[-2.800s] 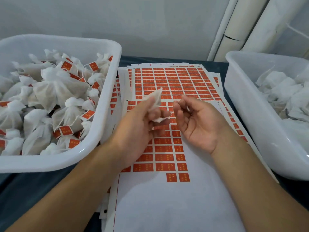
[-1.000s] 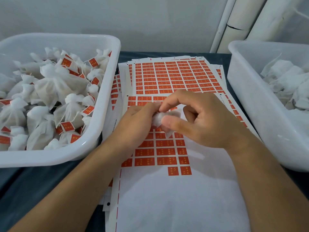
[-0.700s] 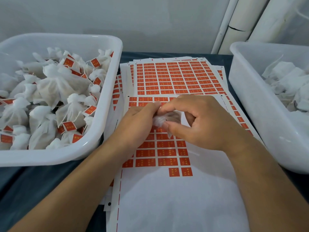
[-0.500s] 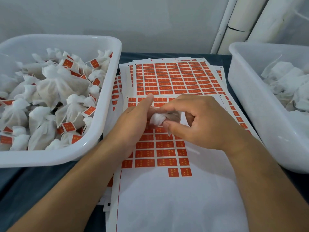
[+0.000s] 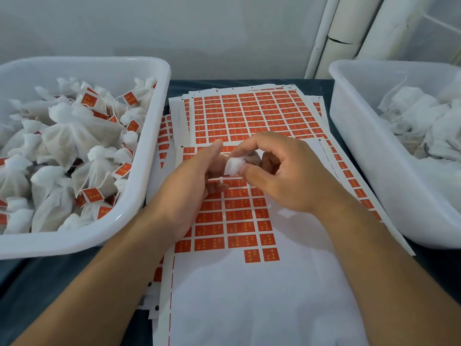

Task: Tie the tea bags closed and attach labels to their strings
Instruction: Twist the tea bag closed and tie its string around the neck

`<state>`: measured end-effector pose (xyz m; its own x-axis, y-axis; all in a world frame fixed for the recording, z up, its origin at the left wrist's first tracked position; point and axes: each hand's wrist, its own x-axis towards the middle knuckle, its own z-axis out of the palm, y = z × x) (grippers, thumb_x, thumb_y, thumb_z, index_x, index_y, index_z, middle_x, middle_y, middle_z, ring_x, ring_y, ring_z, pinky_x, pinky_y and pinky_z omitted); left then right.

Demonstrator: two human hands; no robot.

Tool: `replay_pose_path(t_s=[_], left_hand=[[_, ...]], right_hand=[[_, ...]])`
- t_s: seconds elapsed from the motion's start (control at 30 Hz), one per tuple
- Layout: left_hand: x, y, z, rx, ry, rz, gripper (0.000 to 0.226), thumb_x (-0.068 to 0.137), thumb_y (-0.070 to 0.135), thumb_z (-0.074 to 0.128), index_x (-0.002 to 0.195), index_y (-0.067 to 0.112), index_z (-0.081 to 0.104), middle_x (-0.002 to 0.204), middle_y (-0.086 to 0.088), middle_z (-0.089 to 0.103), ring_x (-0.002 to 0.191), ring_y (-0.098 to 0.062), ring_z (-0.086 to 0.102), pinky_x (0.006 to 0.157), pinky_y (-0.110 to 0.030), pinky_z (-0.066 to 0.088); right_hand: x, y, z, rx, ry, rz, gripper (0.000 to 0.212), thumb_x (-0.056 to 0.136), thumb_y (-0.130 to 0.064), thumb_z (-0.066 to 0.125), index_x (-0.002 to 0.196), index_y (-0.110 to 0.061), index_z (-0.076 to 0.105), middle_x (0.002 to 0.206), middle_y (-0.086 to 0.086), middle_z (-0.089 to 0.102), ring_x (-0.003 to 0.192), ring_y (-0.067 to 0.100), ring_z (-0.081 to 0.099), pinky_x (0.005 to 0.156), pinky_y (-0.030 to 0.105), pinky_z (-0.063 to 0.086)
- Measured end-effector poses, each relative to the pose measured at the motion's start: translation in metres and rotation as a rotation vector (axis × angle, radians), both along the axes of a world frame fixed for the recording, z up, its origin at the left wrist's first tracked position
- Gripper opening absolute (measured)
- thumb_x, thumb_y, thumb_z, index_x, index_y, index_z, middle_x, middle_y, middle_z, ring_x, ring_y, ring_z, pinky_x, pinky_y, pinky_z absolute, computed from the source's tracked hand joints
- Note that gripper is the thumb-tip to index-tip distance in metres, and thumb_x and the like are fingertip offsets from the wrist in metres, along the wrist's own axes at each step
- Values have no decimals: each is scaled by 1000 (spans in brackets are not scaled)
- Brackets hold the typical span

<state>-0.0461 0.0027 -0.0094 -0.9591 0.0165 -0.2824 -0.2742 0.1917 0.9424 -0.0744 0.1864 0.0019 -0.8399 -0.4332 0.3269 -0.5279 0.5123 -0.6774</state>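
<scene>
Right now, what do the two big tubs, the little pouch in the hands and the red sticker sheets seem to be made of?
Left tub and right tub: likely plastic, white, slightly translucent, glossy rounded rims. Tea bag, pinched between left hand and right hand: soft white non-woven or filter fabric, judging by its matte, crumpled folds. Label sheets: paper, probably adhesive-backed; flat matte white with a printed red grid.

left hand (image 5: pixel 197 181): fingers curled, thumb up | right hand (image 5: pixel 282 176): fingers curled, pinching | hands touching

left hand (image 5: pixel 192 186): wearing nothing, no rings | right hand (image 5: pixel 282 176): likewise | forearms showing bare, sleeveless in view
</scene>
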Motion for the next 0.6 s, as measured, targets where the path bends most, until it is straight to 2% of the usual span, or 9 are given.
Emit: replay_pose_path(t_s=[0.1,0.17,0.27,0.4,0.5,0.6], left_hand=[[2,0,1,52,34,24,32,90,63,44,95,53,73,108,15,76,108,-13,71,104,-48,50],[3,0,2,80,40,4,27,91,52,48,96,48,74,111,15,75,110,-13,71,105,-48,51],[4,0,3,136,8,-45,20,86,50,54,91,51,74,112,9,76,111,-18,72,103,-49,52],[4,-1,3,268,33,-99,17,96,44,59,106,45,72,117,4,76,113,-20,72,103,-49,51],[4,-1,4,269,71,-122,15,97,48,61,99,48,76,117,4,76,111,-16,72,99,-45,53],[4,-1,5,257,110,-117,25,94,52,64,101,35,81,115,3,76,110,-12,71,95,-40,50]], right_hand=[[-1,0,0,-40,-30,10,13,94,-39,70,107,-40,66,96,-28,62,88,-5,60,65,4,45],[0,-1,1,-86,-36,24,9,95,-35,69,104,-37,66,92,-27,63,85,-2,62,65,6,47],[1,-2,3,-153,-48,40,5,95,-31,66,99,-34,67,91,-23,65,84,3,65,66,11,50],[0,0,4,-192,-73,59,6,97,-29,63,100,-28,67,91,-21,65,86,7,66,66,13,50],[1,0,6,-234,-81,70,7,98,-24,62,100,-29,66,93,-21,65,86,5,65,64,11,50],[3,-2,9,-277,-105,84,8,100,-22,60,100,-28,66,92,-17,65,81,2,65,62,10,49]])
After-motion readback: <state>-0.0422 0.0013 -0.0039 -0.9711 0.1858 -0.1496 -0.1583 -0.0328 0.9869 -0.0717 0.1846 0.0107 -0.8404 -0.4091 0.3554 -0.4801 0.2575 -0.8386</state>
